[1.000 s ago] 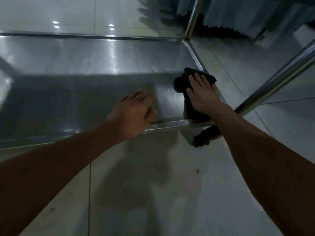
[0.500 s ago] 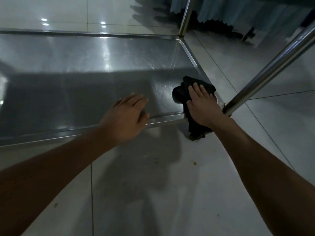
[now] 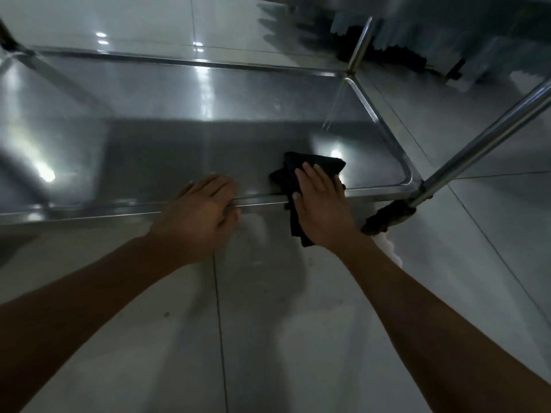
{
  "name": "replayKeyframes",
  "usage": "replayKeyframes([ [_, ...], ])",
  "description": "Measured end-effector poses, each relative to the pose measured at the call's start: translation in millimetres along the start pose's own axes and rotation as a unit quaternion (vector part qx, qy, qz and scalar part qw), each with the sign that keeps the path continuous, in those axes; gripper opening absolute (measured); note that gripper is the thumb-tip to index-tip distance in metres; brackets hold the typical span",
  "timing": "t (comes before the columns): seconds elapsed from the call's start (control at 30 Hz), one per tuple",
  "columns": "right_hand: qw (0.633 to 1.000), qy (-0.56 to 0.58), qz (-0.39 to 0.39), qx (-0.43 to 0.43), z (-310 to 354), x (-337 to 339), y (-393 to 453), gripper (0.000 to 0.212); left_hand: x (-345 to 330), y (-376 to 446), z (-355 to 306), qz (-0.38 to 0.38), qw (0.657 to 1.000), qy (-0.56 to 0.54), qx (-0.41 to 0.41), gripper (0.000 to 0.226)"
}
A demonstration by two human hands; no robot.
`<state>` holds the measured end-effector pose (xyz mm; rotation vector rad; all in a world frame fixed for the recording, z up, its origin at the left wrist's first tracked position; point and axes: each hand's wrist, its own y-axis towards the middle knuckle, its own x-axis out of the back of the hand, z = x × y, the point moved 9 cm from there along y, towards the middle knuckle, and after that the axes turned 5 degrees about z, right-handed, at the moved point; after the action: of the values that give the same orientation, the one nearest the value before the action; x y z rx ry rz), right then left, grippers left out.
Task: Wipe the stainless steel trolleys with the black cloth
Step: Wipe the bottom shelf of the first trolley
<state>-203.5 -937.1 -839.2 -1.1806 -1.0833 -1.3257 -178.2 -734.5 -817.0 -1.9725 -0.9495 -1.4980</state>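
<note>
Dim scene; bright glare spots on steel shelf; broad shadow across it; edges warped, slightly blurred.

My right hand hides much of the cloth. The shelf is cut off at the left edge.

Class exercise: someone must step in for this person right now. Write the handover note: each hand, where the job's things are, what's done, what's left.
Left hand: grip on the near rim of the trolley shelf, steadying it.
Right hand: flat on the black cloth, pressing it over the near rim, right of the left hand, short of the shelf's right corner.
Done: cannot tell from the surface which parts are wiped.
Left: probably the rest of this shelf, then the posts.
</note>
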Motion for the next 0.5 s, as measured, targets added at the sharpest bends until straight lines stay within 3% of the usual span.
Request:
replayKeyframes([
  [0.17, 0.998, -0.004, -0.002, 0.057, 70.0, -11.5, -5.9, 0.064, 16.2, -50.3, 45.1, 0.01, 0.999, 0.02, 0.025, 0.06],
  [0.5, 0.989, -0.031, 0.014, 0.141, 196.1, -28.2, 4.1, 0.06, 46.8, -144.3, 130.3, -0.008, 0.995, 0.024, 0.094, 0.065],
])
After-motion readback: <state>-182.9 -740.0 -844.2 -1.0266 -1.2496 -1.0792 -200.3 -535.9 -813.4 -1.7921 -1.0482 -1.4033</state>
